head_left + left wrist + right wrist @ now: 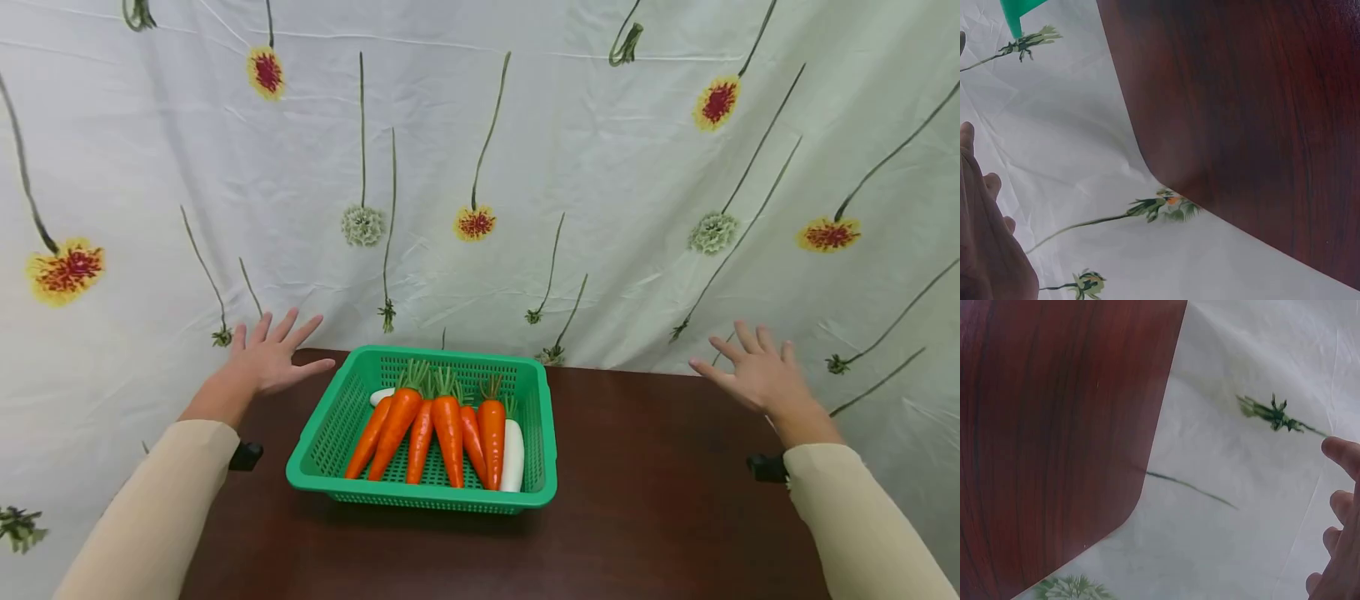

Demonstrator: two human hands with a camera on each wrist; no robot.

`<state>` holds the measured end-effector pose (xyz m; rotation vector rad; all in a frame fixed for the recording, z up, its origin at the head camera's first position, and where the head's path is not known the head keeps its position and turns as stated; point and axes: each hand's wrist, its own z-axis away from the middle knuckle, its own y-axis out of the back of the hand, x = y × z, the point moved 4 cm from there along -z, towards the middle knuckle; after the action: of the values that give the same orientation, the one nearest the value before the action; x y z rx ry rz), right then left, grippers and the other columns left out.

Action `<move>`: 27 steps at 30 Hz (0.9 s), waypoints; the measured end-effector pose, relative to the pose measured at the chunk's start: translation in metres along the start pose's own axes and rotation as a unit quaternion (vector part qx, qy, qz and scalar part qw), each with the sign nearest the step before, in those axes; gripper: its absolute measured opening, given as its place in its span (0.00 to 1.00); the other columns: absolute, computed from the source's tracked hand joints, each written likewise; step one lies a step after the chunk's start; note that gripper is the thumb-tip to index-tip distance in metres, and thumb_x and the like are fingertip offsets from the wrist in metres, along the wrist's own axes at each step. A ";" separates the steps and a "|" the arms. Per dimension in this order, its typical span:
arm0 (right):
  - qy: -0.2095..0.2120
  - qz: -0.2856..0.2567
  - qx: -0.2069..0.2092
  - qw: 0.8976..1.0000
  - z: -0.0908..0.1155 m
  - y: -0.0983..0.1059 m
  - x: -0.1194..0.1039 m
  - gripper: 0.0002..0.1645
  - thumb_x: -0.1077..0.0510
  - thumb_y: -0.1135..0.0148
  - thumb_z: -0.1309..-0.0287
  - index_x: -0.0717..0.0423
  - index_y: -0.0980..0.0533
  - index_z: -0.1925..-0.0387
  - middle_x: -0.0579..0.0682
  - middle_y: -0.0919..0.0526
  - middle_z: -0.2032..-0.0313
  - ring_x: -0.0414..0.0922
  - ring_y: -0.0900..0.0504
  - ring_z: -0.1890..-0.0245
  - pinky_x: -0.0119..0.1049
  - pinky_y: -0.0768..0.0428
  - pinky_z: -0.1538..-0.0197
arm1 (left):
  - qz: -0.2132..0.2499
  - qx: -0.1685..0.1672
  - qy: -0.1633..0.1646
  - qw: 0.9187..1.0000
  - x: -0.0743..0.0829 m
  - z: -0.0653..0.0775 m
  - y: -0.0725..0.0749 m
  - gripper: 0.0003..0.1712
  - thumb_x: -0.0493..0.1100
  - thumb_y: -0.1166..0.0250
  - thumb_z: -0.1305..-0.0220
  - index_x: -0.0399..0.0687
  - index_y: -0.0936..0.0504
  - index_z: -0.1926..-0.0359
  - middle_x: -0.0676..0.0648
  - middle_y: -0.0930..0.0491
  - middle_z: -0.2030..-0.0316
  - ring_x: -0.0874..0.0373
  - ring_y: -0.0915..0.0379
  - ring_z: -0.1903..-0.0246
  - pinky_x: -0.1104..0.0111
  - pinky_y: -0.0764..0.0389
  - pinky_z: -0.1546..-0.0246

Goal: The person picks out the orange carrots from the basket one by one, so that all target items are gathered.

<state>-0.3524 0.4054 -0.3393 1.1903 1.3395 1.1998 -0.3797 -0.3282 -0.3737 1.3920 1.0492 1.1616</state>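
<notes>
At left, left grip [264, 364], a bare hand with fingers spread and holding nothing, near the rear-left corner of a green basket [420, 495], apparently without touching. Next, left of centre on a dark wood counter [637, 475], the basket itself: perforated, plastic-looking, probably stiff, and light apart from its load. Best held by the rim at both short ends, kept level against sliding contents. Inside, from left: a white vegetable [381, 397], mostly hidden; six glossy orange carrots [448, 425], stem ends toward the back; a white radish [513, 457]. Likely firm, smooth and slightly slippery; best grasped around the thick upper body, sparing the thin stems, perhaps easily bent. At far right, well apart from the basket, right grip [765, 385], fingers also spread, holding nothing.
</notes>
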 end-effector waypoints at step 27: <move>0.064 -0.002 0.028 0.998 0.020 -0.015 -0.064 0.52 0.22 0.56 0.32 0.51 0.39 0.22 0.67 0.58 0.19 0.74 0.60 0.22 0.79 0.59 0.28 | 0.003 0.023 -0.035 0.999 0.018 0.015 -0.011 0.55 0.80 0.51 0.34 0.68 0.63 0.17 0.36 0.64 0.18 0.22 0.70 0.23 0.26 0.73 0.29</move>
<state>-0.3288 0.3424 -0.3535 1.1669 1.4788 1.2604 -0.3622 -0.3116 -0.3835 1.4628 1.0290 1.0922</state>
